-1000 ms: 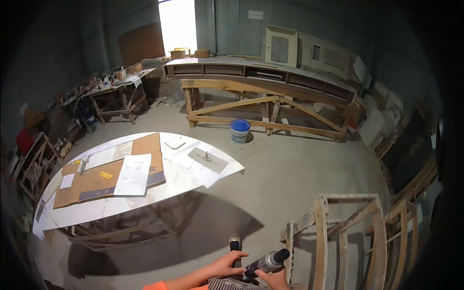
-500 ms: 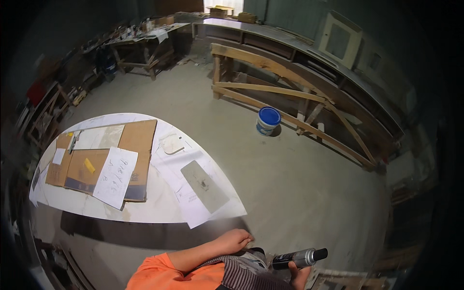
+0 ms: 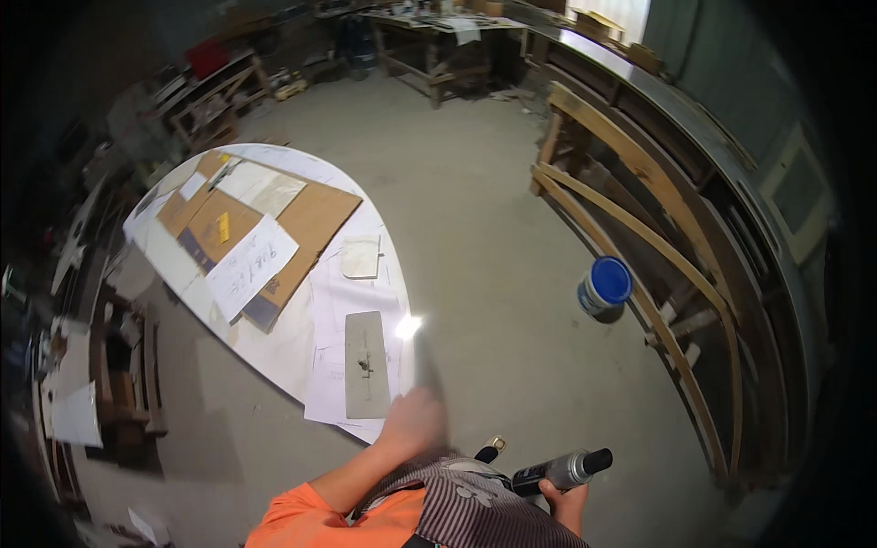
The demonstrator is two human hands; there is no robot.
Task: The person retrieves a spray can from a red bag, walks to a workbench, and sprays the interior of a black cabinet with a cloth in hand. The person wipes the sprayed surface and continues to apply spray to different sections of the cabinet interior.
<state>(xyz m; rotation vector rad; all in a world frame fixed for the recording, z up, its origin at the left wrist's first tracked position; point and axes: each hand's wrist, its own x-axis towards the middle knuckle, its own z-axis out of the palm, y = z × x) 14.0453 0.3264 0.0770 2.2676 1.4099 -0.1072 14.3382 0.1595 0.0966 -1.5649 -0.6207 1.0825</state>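
Note:
In my right hand (image 3: 566,500) is a dark aerosol can (image 3: 554,473) with a black cap, lying nearly level by my striped apron (image 3: 484,498). My left hand (image 3: 417,423), blurred by motion, is over the near end of the white oval-ended table (image 3: 260,352); its fingers are smeared. Just beyond it lies a grey rectangular plate (image 3: 366,347) with a dark mark in its middle, resting on paper sheets (image 3: 327,374). A pale piece with a rounded corner (image 3: 362,257) sits farther back. A bright glint shows at the table's right edge.
Cardboard (image 3: 320,219) with a handwritten sheet (image 3: 251,265) covers the table's far part. On the floor to the right stands a blue-lidded bucket (image 3: 607,283) beside a wooden frame (image 3: 630,173). A cluttered workbench (image 3: 434,46) is at the back.
My view has swung left, so the table, bucket and frame sit differently in it. My left hand has moved forward toward the grey plate. The can stays in my right hand.

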